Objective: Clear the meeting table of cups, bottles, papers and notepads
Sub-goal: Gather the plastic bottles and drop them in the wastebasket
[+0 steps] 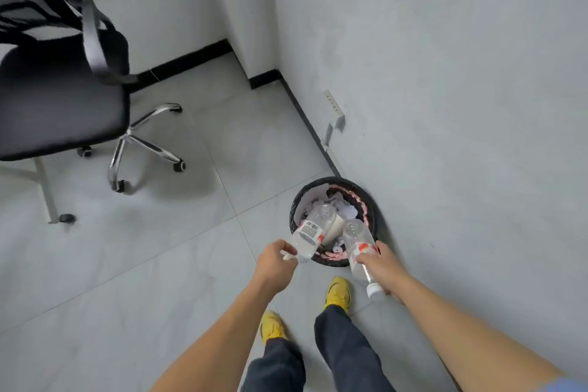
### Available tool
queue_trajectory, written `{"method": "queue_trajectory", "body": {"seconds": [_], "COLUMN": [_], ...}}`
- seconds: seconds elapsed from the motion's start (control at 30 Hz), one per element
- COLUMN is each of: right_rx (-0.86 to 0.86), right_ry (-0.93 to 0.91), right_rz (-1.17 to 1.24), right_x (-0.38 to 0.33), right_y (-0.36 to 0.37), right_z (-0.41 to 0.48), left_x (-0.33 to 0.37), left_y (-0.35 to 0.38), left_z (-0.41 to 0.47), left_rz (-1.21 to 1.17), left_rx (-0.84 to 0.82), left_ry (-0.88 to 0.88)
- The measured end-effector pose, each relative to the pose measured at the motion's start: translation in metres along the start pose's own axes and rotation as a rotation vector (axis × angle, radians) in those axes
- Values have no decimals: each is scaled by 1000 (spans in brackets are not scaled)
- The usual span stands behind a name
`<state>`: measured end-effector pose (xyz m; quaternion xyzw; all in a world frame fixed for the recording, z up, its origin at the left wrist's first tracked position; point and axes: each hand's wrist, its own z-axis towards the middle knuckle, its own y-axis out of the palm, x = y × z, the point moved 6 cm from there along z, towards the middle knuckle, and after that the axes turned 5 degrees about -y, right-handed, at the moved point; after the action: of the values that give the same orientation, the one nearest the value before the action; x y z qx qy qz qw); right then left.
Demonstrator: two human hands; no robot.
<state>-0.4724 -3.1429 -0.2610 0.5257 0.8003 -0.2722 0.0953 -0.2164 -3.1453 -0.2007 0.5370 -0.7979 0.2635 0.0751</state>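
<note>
A round black waste bin (294, 205) with a pink liner stands on the floor against the right wall, holding crumpled white papers (337, 204) and a paper cup (336, 227). My left hand (275, 259) grips the cap end of a clear plastic bottle (313, 229), whose base points into the bin. My right hand (383, 267) holds a second clear bottle (358, 247) with a red label around its middle, white cap toward me, base over the bin's rim.
A black office chair (60, 95) on a chrome wheeled base stands at the left. A white power strip (334, 103) hangs on the right wall above the bin. Grey floor tiles spread between. My yellow shoes (339, 291) stand just short of the bin.
</note>
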Motion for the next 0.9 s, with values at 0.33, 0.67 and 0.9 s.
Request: {"method": "queue_trajectory", "body": {"seconds": [0.33,0.67,0.9], "right_rx": [86,23,-49], "right_ry": [-6,2,-50], "right_rz": [-140,-276,-392], "right_x": [43,73,16], "right_y": [39,63,53], "right_z": [219,260,189], "left_x": [-27,-54,-11], "left_y": [89,126,74], "left_z": [235,281,212], "left_rz": [133,292,316], "left_rx": [46,-89,-49], "left_ry": [-64,-109,-18]}}
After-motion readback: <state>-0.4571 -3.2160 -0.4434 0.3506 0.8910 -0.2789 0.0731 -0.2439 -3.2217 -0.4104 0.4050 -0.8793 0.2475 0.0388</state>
